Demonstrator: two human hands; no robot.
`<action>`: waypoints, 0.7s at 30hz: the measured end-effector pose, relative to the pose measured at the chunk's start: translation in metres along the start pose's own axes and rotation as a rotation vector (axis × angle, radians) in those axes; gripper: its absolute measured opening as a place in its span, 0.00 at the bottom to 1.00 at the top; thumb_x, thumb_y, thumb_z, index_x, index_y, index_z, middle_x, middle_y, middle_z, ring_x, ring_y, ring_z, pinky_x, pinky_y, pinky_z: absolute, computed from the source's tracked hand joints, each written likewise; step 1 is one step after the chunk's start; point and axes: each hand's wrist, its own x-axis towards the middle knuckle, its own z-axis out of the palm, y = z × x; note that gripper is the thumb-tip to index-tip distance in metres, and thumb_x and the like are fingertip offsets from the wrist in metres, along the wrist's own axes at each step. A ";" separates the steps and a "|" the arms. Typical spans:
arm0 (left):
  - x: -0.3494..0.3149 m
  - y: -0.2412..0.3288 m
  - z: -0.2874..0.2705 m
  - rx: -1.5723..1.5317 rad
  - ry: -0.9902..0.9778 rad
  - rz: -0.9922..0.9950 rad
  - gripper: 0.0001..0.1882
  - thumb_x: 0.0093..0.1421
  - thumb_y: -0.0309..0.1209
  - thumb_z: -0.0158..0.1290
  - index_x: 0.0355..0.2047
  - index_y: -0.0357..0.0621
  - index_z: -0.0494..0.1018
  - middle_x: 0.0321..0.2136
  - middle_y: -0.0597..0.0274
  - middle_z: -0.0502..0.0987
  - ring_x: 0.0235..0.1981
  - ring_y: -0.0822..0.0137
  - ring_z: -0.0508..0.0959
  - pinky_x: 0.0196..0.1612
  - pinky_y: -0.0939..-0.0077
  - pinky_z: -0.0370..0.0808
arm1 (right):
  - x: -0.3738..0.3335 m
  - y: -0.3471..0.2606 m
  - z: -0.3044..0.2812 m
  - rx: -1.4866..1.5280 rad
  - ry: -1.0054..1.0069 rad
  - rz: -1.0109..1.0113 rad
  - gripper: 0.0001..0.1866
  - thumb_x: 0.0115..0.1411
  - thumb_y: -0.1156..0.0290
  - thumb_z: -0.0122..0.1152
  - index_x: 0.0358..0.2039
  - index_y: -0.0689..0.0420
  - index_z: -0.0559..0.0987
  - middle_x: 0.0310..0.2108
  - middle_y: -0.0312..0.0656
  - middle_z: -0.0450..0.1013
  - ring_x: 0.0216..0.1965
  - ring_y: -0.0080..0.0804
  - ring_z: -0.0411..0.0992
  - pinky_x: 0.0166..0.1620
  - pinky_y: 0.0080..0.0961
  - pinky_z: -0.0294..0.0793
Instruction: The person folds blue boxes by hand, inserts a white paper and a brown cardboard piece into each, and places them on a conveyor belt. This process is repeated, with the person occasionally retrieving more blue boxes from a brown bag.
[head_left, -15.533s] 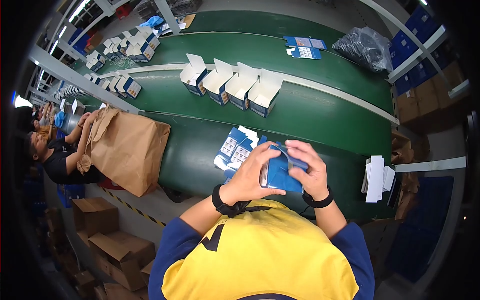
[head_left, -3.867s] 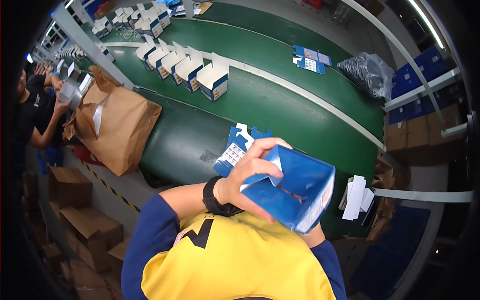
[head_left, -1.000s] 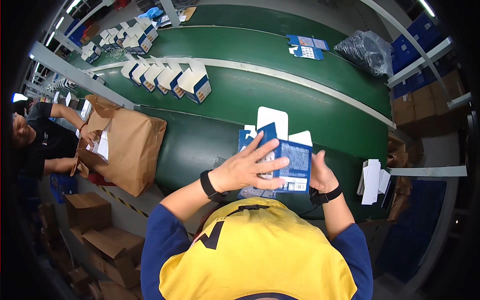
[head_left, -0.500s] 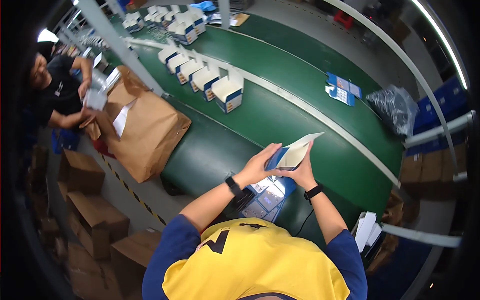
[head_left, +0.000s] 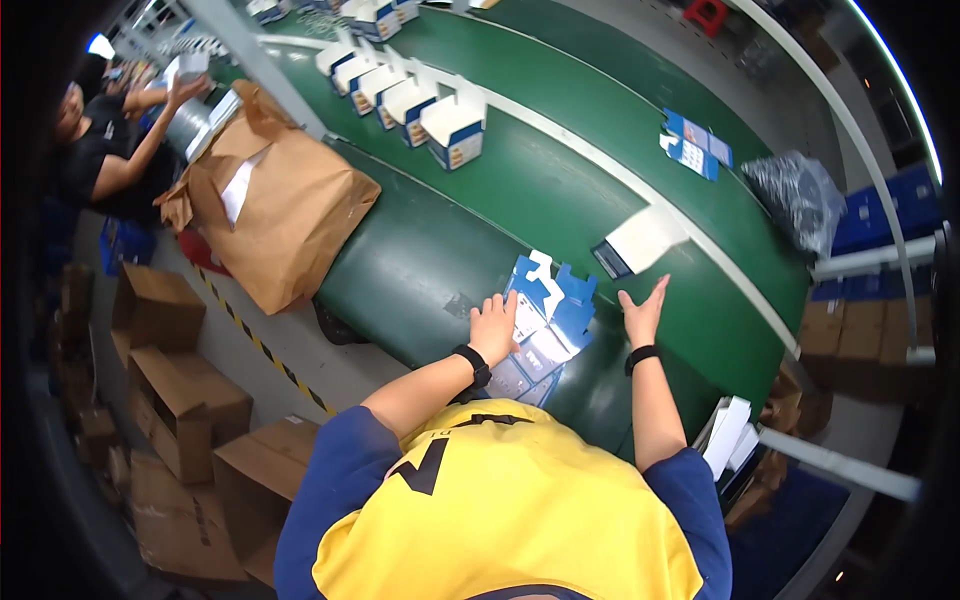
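Note:
My left hand (head_left: 494,328) rests on the left edge of flat blue-and-white carton blanks (head_left: 548,345) at the near edge of the green bench. Its fingers lie stretched over them, and I see no grip. My right hand (head_left: 643,312) is empty, thumb and fingers spread apart. Just beyond its fingertips stands a folded small box (head_left: 645,242), white inside and blue outside, with its flap up. A gap shows between that box and my fingers.
Several opened boxes (head_left: 455,130) stand in a row on the green belt (head_left: 540,165). A flat carton piece (head_left: 695,145) and a dark plastic bag (head_left: 795,200) lie at the far right. A large brown paper bag (head_left: 290,210) stands left, beside a co-worker (head_left: 120,150).
Both hands have let go of the folded box, which now stands farther away on the belt. My left hand has come down onto the flat blanks; my right has opened and moved right.

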 end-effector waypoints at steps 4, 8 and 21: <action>-0.002 0.004 -0.001 0.099 0.050 -0.027 0.47 0.30 0.41 0.69 0.51 0.41 0.59 0.41 0.57 0.65 0.44 0.59 0.67 0.40 0.61 0.67 | -0.095 -0.037 0.006 0.523 -0.221 0.692 0.41 0.50 0.72 0.62 0.60 0.63 0.50 0.55 0.51 0.58 0.57 0.37 0.59 0.56 0.28 0.60; -0.002 0.003 -0.011 -0.120 0.211 0.093 0.38 0.36 0.40 0.68 0.46 0.42 0.62 0.38 0.56 0.68 0.41 0.58 0.70 0.41 0.65 0.67 | -0.141 -0.054 0.005 0.673 -0.251 0.743 0.32 0.51 0.73 0.60 0.56 0.62 0.60 0.47 0.43 0.66 0.51 0.31 0.64 0.51 0.24 0.64; 0.010 0.044 -0.117 -1.519 -0.160 0.103 0.21 0.57 0.37 0.52 0.45 0.36 0.63 0.39 0.61 0.72 0.43 0.71 0.70 0.48 0.77 0.65 | -0.155 -0.155 -0.036 0.961 -0.531 -0.144 0.56 0.47 0.65 0.69 0.64 0.57 0.36 0.60 0.47 0.52 0.59 0.31 0.53 0.60 0.29 0.53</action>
